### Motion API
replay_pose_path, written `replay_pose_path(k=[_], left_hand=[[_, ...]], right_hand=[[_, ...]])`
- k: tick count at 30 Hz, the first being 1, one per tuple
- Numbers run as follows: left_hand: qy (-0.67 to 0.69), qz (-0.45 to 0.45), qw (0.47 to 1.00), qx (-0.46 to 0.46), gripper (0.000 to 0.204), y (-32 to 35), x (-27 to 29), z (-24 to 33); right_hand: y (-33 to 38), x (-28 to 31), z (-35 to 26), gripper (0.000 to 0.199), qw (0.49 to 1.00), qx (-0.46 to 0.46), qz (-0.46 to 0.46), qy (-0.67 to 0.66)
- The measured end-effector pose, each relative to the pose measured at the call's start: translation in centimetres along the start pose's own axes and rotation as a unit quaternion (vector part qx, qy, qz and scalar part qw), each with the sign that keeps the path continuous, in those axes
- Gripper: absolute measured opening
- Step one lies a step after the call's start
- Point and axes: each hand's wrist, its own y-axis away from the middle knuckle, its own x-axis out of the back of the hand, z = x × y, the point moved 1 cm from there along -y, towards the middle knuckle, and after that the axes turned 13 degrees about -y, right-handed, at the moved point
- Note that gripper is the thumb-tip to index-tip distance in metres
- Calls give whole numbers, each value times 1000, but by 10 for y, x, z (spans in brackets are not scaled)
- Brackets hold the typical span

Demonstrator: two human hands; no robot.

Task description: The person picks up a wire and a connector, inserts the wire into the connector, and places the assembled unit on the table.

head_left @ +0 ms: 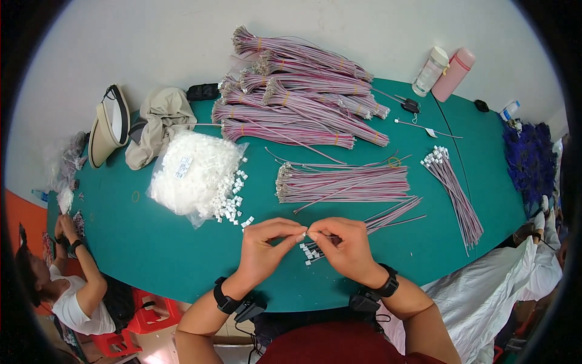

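Note:
My left hand (267, 242) is closed in a pinch, with a small white plastic connector (304, 235) just showing at its fingertips. Meeting it tip to tip, my right hand (344, 243) is closed on a thin wire, mostly hidden by the fingers. Beneath and beside the right hand lie several wires (394, 213) with white connectors (309, 253) on their near-left ends. Just beyond both hands is a loose pile of pink and grey wires (345, 184). Loose white connectors (229, 206) spill from a clear plastic bag (188, 173) at the left.
Banded wire bundles (303, 91) are heaped at the back of the green table (182, 261). Wires with white connectors (454, 197) lie at the right. A bottle (430, 71), a pink flask (453, 74), keys (410, 106) and a cap (109, 126) stand farther off. Another person (79, 285) sits at left.

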Motion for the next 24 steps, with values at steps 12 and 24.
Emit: replay_pose_path(k=[12, 24], left_hand=[[77, 10, 996, 51, 15, 0, -1, -2], [58, -15, 997, 42, 15, 0, 1, -3]], right_hand=[[-2, 2, 3, 6, 999, -23, -5, -42], [-1, 7, 1, 8, 998, -5, -56, 32]])
